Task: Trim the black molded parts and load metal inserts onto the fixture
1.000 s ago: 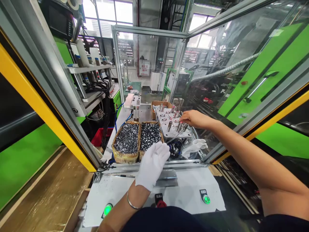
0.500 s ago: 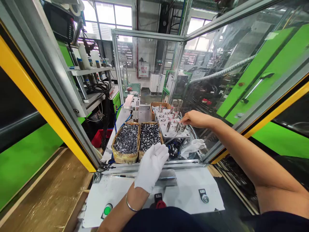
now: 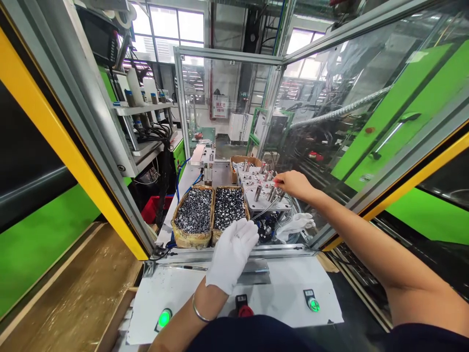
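My left hand (image 3: 234,252), in a white glove, is held palm up in front of the two tubs. A few small shiny metal parts (image 3: 237,237) lie in its cupped palm, too small to name exactly. Bare, my right hand (image 3: 293,185) is at the metal fixture plate (image 3: 252,201), fingertips pinched beside its upright pins (image 3: 271,194). What those fingers hold, if anything, is hidden. One tub holds grey ring-like parts (image 3: 193,211); the other is filled with small dark and silver parts (image 3: 229,206).
A loose white glove (image 3: 295,227) lies by coiled clear hoses right of the fixture. An aluminium frame with clear panels surrounds the bench. The front panel (image 3: 289,308) carries a green button (image 3: 164,319), a red knob (image 3: 245,310) and another lit button (image 3: 314,304). Behind stands a cardboard box (image 3: 234,172).
The view has shifted slightly. My right hand stays near the pins with a slight change of pose, and the left keeps its palm up. The panel's two green buttons now glow brighter.
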### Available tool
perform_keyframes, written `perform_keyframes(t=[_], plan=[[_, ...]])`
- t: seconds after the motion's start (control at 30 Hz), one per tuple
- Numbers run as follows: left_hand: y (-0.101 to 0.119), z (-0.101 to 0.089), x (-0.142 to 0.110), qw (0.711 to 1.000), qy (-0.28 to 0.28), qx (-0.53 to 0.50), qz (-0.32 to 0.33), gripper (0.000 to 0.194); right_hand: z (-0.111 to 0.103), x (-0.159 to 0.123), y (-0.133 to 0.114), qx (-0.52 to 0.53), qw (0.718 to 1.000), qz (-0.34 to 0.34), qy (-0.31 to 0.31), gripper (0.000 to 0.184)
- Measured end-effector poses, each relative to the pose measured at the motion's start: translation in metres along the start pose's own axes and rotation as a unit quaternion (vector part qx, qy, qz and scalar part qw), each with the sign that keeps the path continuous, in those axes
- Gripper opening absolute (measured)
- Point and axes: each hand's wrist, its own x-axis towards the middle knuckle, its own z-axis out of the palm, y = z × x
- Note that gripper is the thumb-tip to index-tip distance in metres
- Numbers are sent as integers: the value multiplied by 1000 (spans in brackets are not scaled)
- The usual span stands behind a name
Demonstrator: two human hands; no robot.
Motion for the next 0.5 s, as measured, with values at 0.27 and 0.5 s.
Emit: perform_keyframes(t=[0.27, 0.5], plan=[[1, 3, 1, 1000, 11, 1, -5, 24, 1, -4, 12, 8, 999, -42, -19, 32], [-5, 0, 4, 1000, 4, 12, 10, 23, 5, 33, 19, 122, 988, 21, 89, 34]])
